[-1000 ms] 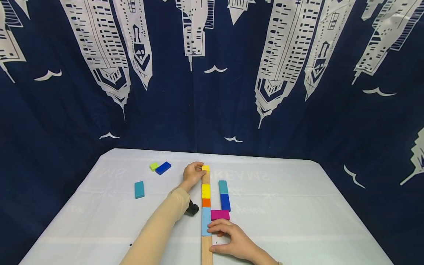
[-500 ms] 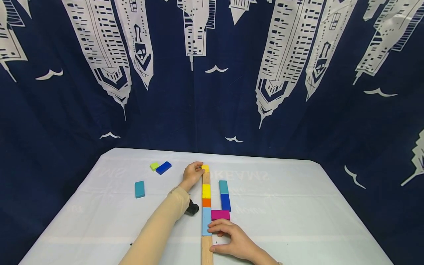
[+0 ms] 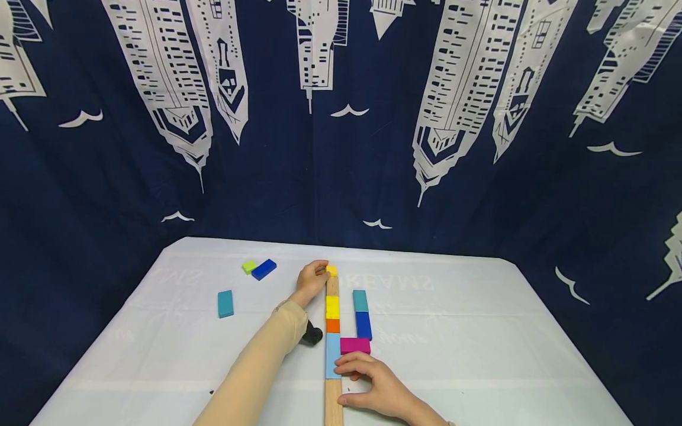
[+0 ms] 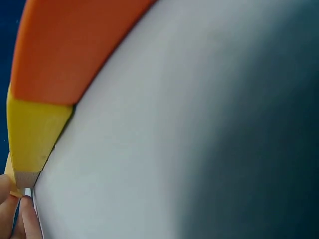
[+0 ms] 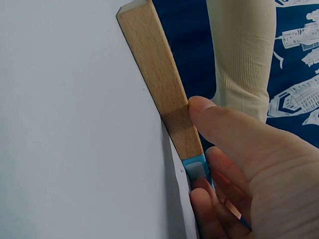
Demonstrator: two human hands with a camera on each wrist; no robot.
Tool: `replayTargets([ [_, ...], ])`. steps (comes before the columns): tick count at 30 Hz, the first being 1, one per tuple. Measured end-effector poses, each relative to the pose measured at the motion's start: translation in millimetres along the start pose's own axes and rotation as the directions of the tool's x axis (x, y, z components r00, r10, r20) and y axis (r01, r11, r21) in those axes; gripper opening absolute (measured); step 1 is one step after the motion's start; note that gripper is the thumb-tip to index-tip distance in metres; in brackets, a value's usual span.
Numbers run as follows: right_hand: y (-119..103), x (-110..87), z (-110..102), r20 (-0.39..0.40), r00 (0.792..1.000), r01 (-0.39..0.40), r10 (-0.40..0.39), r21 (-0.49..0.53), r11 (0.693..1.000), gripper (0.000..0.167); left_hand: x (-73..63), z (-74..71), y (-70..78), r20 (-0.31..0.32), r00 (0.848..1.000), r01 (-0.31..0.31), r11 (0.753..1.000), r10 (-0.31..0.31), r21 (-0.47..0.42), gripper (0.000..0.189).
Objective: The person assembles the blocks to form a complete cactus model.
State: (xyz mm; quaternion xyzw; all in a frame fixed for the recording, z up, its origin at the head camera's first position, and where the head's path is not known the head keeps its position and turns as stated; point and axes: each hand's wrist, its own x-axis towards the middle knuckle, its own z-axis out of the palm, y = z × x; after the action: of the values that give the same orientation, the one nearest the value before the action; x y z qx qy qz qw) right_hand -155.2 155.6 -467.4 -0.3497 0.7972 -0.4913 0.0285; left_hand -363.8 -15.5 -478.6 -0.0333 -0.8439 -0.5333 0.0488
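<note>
A straight row of blocks runs away from me on the white table. From near to far it has a plain wooden block (image 3: 333,405), a light blue block (image 3: 332,349), an orange block (image 3: 333,326), a yellow block (image 3: 333,307), another wooden block (image 3: 333,286) and a small yellow block (image 3: 332,270). My left hand (image 3: 311,280) pinches that small yellow block at the far end. At the near end my right hand (image 3: 380,387) touches the row's right side, thumb at the wooden block and fingers over the light blue one. Its fingers are loosely bent, not closed round either block.
Right of the row lie a magenta block (image 3: 354,345), a blue block (image 3: 363,325) and a teal block (image 3: 360,300). Another teal block (image 3: 225,303), a blue block (image 3: 263,269) and a lime block (image 3: 248,267) lie left. A black object (image 3: 312,335) shows beside my left sleeve.
</note>
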Motion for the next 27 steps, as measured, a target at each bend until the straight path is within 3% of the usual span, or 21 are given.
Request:
replayTargets([
  [6, -3, -0.1, -1, 0.002, 1.0, -0.005, 0.005, -0.007, 1.0, 0.033, 0.2, 1.1, -1.4, -0.013, 0.999, -0.037, 0.999, 0.037, 0.022, 0.028],
  [11, -3, 0.1, -1, 0.008, 1.0, -0.016, 0.016, -0.006, 1.0, 0.033, -0.5, 1.4, -1.0, -0.023, 0.999, -0.028, 0.999, 0.029, 0.028, 0.027],
  [20, 29, -4.3, 6, 0.013, 0.999, -0.035, 0.035, -0.019, 0.999, 0.036, -0.9, 1.4, 0.6, -0.026, 1.0, -0.006, 0.999, 0.008, 0.048, 0.027],
  [27, 36, -4.7, 6, 0.017, 0.999, -0.029, 0.029, -0.006, 1.0, 0.037, -1.7, 1.8, 3.1, -0.032, 0.999, 0.008, 0.998, -0.006, 0.07, 0.027],
])
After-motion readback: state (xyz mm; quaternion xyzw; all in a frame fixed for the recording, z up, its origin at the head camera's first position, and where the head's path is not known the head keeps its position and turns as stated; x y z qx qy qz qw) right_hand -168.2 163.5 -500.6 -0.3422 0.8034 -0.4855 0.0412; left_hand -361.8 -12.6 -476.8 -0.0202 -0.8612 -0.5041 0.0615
